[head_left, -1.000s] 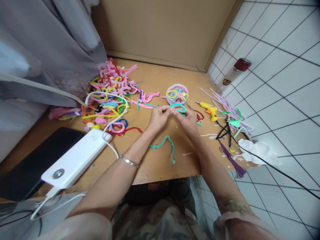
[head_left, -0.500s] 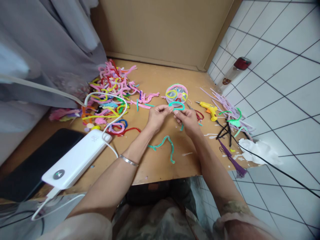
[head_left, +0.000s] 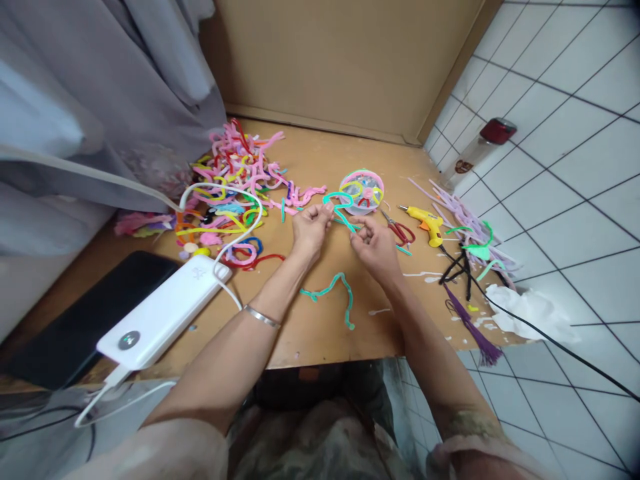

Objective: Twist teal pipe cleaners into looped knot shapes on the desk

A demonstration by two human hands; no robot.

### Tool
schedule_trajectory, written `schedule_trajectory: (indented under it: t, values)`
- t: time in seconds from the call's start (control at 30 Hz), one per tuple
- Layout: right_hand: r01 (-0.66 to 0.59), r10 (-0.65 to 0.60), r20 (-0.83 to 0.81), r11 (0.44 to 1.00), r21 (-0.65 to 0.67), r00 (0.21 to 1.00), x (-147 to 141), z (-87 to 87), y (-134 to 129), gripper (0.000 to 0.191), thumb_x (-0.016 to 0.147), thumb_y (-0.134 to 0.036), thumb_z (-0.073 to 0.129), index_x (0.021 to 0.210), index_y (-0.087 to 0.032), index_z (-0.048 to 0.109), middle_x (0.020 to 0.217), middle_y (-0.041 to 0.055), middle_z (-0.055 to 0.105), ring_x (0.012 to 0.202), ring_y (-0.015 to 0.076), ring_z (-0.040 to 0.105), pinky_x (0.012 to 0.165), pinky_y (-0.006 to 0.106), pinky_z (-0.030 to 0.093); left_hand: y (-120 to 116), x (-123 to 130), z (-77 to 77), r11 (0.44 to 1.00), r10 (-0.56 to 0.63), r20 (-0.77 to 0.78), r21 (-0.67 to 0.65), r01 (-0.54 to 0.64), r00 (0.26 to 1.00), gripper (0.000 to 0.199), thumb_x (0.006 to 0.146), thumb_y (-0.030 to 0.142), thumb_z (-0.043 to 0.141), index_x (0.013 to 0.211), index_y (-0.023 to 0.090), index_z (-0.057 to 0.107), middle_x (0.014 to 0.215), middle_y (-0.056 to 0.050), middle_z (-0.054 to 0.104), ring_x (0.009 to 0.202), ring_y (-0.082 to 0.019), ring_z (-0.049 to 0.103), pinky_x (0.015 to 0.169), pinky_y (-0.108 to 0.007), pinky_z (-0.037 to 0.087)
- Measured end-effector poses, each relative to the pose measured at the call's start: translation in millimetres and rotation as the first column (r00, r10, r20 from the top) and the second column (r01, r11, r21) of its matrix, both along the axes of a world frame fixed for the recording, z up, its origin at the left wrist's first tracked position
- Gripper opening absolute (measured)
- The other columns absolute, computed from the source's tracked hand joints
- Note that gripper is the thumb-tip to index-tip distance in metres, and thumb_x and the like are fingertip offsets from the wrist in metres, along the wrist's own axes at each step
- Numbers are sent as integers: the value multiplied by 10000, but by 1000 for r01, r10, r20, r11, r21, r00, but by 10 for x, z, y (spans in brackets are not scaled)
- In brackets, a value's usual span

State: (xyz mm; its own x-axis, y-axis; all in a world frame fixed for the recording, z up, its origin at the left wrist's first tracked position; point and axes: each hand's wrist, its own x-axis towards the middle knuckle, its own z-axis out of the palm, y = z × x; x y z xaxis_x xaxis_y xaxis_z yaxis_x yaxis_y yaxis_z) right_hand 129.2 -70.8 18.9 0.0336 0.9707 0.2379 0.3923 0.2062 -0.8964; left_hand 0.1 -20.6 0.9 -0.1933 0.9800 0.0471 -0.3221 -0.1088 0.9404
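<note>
Between my two hands is a teal pipe cleaner [head_left: 344, 217], bent into an open hook at its upper end. My left hand [head_left: 313, 230] pinches it on the left side. Closer to its straight lower end, my right hand [head_left: 373, 243] grips it with curled fingers. Just beyond sits a round, clear piece [head_left: 362, 192] edged in pink, with yellow loops and a small red shape on it. Another teal pipe cleaner [head_left: 334, 285], wavy, lies on the table below my hands.
A heap of colourful pipe cleaners [head_left: 245, 173] lies at the left, behind a white power bank [head_left: 163, 313] with its cable. Toward the right are red-handled scissors [head_left: 403, 233], a yellow glue gun [head_left: 424, 221], lilac pipe cleaners [head_left: 463, 217], a purple tassel [head_left: 473, 327] and crumpled tissue [head_left: 527, 313].
The closed teal loop has opened into a hook with a straight tail. My right hand has shifted slightly down and away from my left. The whole view has drifted a little.
</note>
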Motion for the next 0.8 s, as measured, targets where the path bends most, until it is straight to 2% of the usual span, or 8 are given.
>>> schedule_trajectory:
  t: [0.07, 0.17, 0.23, 0.37, 0.5, 0.6, 0.7, 0.8]
  values:
    - [-33, 36, -55, 999, 43, 998, 4, 42, -24, 252, 744, -237, 613, 971, -192, 713, 499, -84, 469, 432, 77, 382, 457, 222, 323, 8, -5, -6, 1000, 2, -15, -4, -2, 1000, 344, 792, 313, 748, 550, 153, 562, 483, 36, 514, 445, -56, 388, 469, -186, 313]
    - [-88, 97, -163, 994, 61, 982, 21, 113, -51, 157, 762, -279, 601, 825, -188, 713, 546, -45, 558, 478, 90, 490, 493, 229, 420, 13, -10, -18, 1000, -11, -45, -6, 11, 999, 328, 794, 264, 732, 539, 152, 559, 487, 34, 513, 447, -58, 379, 480, -197, 305]
    - [-143, 156, -195, 987, 78, 968, 36, 150, -63, 152, 776, -307, 613, 775, -188, 707, 623, -9, 643, 570, 115, 591, 573, 256, 503, 15, -12, -38, 1000, -29, -81, 6, 30, 996, 335, 805, 240, 703, 522, 153, 545, 479, 36, 492, 451, -60, 365, 489, -207, 295]
    - [-231, 255, -167, 961, 153, 952, 73, 175, -67, 204, 785, -375, 697, 879, -198, 734, 781, 25, 719, 726, 147, 666, 720, 307, 563, 18, -19, -103, 993, -94, -199, 53, 106, 976, 348, 808, 248, 665, 512, 161, 506, 476, 48, 440, 471, -69, 325, 502, -221, 270]
    - [-115, 141, -95, 964, 242, 985, 180, 191, -27, 253, 835, -454, 681, 849, -209, 742, 772, 26, 686, 726, 159, 635, 727, 330, 550, -11, -17, -152, 968, -191, -400, 75, 240, 896, 361, 759, 319, 705, 512, 168, 489, 482, 56, 372, 502, -80, 295, 502, -231, 221]
    - [-15, 25, -25, 945, 328, 999, 304, 219, 32, 216, 806, -443, 726, 768, -232, 746, 799, 35, 661, 812, 188, 621, 780, 352, 530, -64, -3, -143, 909, -308, -511, 89, 406, 802, 378, 757, 331, 692, 491, 172, 475, 481, 54, 325, 513, -85, 276, 509, -236, 191]
    - [45, -29, -57, 948, 314, 998, 394, 220, 96, 235, 777, -474, 745, 770, -239, 744, 801, 36, 661, 805, 194, 608, 762, 356, 521, -137, 16, -92, 823, -444, -522, 84, 561, 729, 378, 768, 355, 679, 489, 172, 501, 480, 48, 342, 504, -87, 266, 511, -242, 189]
    - [95, -58, -164, 969, 228, 985, 418, 184, 141, 312, 744, -534, 748, 788, -225, 733, 750, 24, 654, 706, 173, 583, 666, 332, 506, -211, 36, -29, 748, -556, -463, 82, 658, 690, 351, 770, 394, 684, 530, 167, 568, 512, 28, 443, 505, -92, 331, 517, -241, 245]
